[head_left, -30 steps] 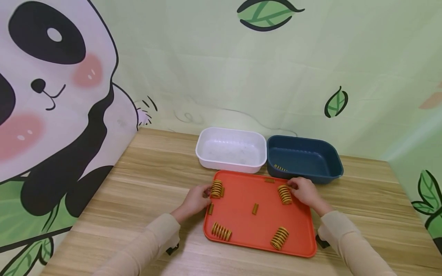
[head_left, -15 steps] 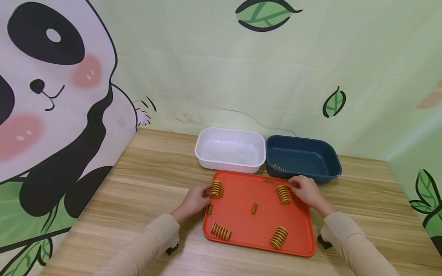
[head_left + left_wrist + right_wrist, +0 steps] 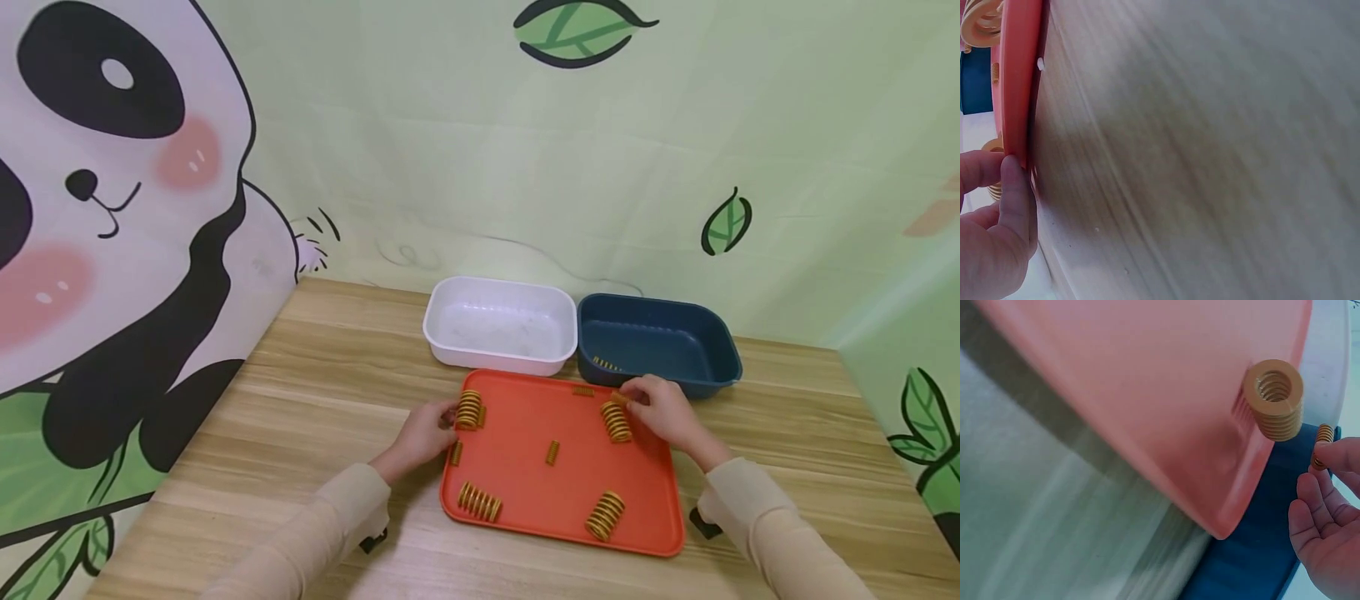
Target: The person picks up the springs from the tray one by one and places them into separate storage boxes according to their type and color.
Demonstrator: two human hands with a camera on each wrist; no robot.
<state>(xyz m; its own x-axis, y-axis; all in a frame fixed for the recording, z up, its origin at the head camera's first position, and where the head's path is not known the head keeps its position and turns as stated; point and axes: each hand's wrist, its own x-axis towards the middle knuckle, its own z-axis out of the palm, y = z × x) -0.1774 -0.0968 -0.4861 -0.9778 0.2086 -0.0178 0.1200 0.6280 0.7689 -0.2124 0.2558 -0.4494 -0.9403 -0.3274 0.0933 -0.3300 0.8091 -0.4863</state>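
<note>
My right hand [image 3: 662, 410] pinches a small yellow spring [image 3: 1324, 434] between thumb and fingertip, above the far right corner of the red tray [image 3: 517, 467]. A large yellow spring [image 3: 616, 422] stands on the tray just left of that hand. At the tray's left edge, my left hand [image 3: 422, 433] grips the rim, as the left wrist view shows. Beside its fingers are another large spring [image 3: 469, 409] and a small spring [image 3: 456, 453]. More large springs lie near the front corners, one at the left [image 3: 479, 502] and one at the right [image 3: 605, 515]. A small spring [image 3: 552, 452] lies mid-tray.
A white bin [image 3: 501, 360] and a dark blue bin [image 3: 675, 333] stand side by side behind the tray. One small spring [image 3: 606, 363] lies inside the blue bin. Wooden tabletop [image 3: 322, 375] surrounds the tray, and a printed curtain [image 3: 450, 167] hangs behind.
My right hand has risen slightly and shifted a little toward the blue bin, with the small spring now showing at its fingertips. The left hand has stayed at the tray's edge.
</note>
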